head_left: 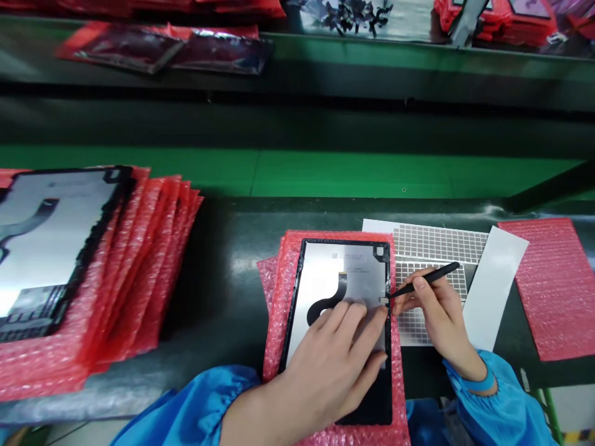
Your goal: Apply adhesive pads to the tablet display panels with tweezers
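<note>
In front of me a tablet screen panel (320, 266) lies back side up, with a silver backing, a black frame and a dark curved flex cable (341, 288). Under it are red bubble-wrap bags (275, 322). My left hand (332, 353) rests across the lower part of the panel, fingers stretched out, its index fingertip near the right edge. My right hand (434, 306) grips black tweezers (430, 276), their tip touching or very near that same edge. A small pale sticker (383, 300) sits between the tweezers' tip and my left index finger.
Sheets of small grid stickers (439, 243) and a white strip (495, 288) lie to the right, beside another red bubble-wrap bag (551, 288). At left stands a stack of bubble-wrap bags (153, 266) topped by another screen panel (88, 204). A shelf (325, 62) runs across the back.
</note>
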Demonstrator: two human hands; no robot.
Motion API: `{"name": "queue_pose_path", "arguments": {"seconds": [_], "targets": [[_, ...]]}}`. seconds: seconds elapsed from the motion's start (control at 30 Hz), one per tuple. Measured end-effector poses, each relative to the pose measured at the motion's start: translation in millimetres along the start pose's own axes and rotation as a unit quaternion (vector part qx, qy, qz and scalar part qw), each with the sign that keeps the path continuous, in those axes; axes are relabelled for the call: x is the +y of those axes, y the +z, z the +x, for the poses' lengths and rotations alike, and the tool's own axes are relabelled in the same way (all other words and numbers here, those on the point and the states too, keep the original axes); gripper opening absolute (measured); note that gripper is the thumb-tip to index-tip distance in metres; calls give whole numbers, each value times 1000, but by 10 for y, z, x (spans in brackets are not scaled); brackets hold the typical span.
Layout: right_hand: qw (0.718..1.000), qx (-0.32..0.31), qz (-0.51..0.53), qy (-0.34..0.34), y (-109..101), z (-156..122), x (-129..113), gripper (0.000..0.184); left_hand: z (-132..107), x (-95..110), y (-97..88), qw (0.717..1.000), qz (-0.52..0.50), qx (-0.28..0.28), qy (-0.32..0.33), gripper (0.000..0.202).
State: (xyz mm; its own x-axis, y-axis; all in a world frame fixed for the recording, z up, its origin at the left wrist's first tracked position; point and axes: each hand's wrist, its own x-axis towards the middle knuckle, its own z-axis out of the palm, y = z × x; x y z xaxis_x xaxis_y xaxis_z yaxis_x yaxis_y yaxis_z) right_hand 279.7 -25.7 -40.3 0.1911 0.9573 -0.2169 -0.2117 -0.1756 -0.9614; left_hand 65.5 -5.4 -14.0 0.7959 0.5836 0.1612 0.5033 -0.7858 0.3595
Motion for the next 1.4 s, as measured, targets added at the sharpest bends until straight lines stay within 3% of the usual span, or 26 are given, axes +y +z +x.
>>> {"name": "queue_pose_path", "arguments": {"seconds": [1.4], "targets": [[999,-13,-4,34,9,14,-40,27,41,-12,-63,1000,11,-20,3,52]]}}
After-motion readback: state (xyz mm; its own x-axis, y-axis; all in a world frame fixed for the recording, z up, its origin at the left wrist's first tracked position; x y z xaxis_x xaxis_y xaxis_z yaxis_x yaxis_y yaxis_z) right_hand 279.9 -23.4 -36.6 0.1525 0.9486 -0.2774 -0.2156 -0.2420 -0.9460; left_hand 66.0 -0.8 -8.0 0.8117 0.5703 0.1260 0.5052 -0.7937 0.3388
